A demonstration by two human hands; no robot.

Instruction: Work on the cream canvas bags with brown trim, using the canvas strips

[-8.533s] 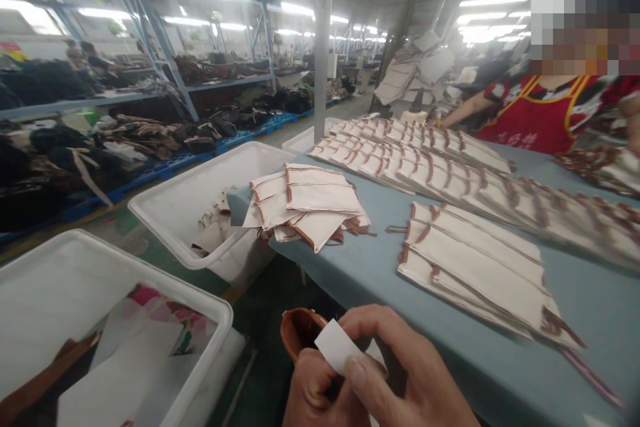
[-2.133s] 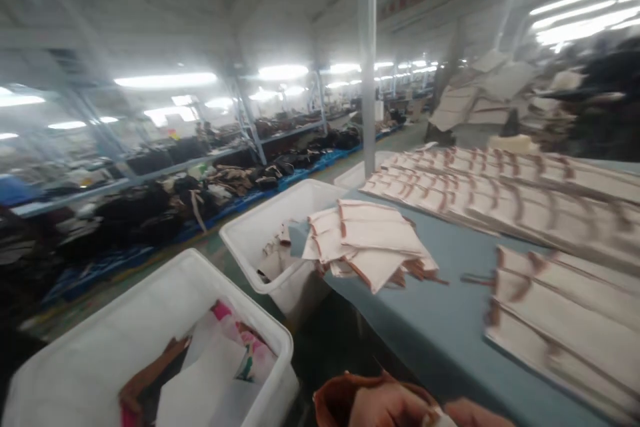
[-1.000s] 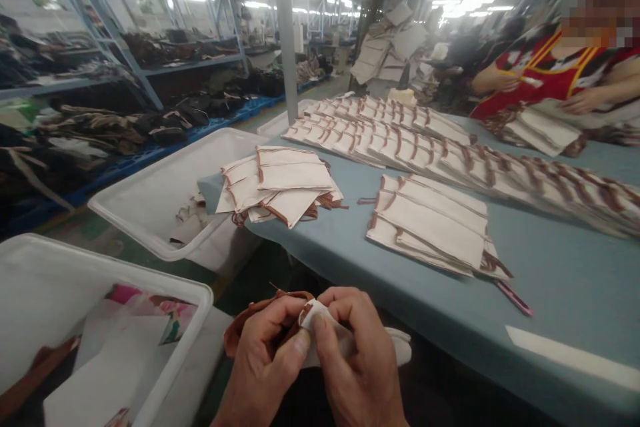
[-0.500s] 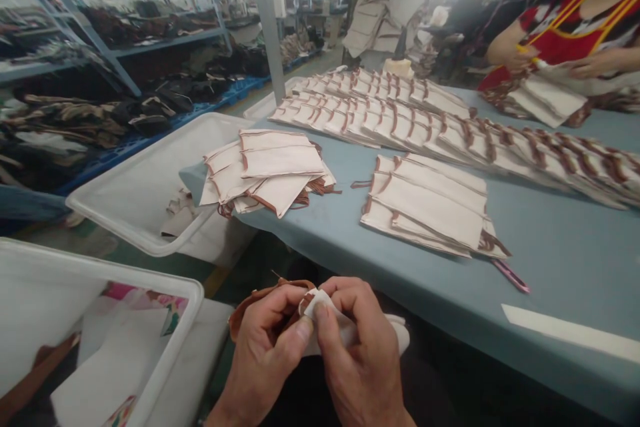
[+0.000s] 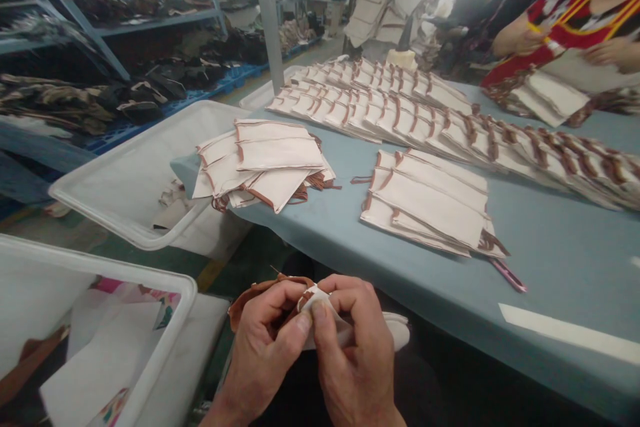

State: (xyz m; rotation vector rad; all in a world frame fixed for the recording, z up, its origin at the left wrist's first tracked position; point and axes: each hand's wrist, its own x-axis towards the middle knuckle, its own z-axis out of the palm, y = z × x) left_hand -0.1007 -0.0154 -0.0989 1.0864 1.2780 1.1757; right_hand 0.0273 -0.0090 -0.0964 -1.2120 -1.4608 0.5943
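Between my two hands is a cream fabric piece with brown trim [image 5: 345,330], held in front of the table edge. My left hand [image 5: 273,340] is closed on its brown edge, thumb and forefinger pinched together. My right hand [image 5: 355,340] pinches the cream cloth right beside it, the two thumbs almost touching. Brown material [image 5: 250,297] bulges out behind my left fingers, and a cream end sticks out past my right hand. The fingers hide most of the piece's middle. On the table lie a left stack of cream pieces [image 5: 280,147] and a right stack [image 5: 430,200].
Long overlapping rows of cream pieces [image 5: 400,113] cover the back of the blue table [image 5: 325,233]. A pink tool [image 5: 509,275] and a pale strip [image 5: 565,331] lie at the right. White bins [image 5: 193,300] stand at the left. Across the table, a person in a red apron [image 5: 575,33] handles cloth.
The view has shifted slightly. My hands keep nearly the same pinch on the fabric piece, with my right thumb a little closer to the left one.
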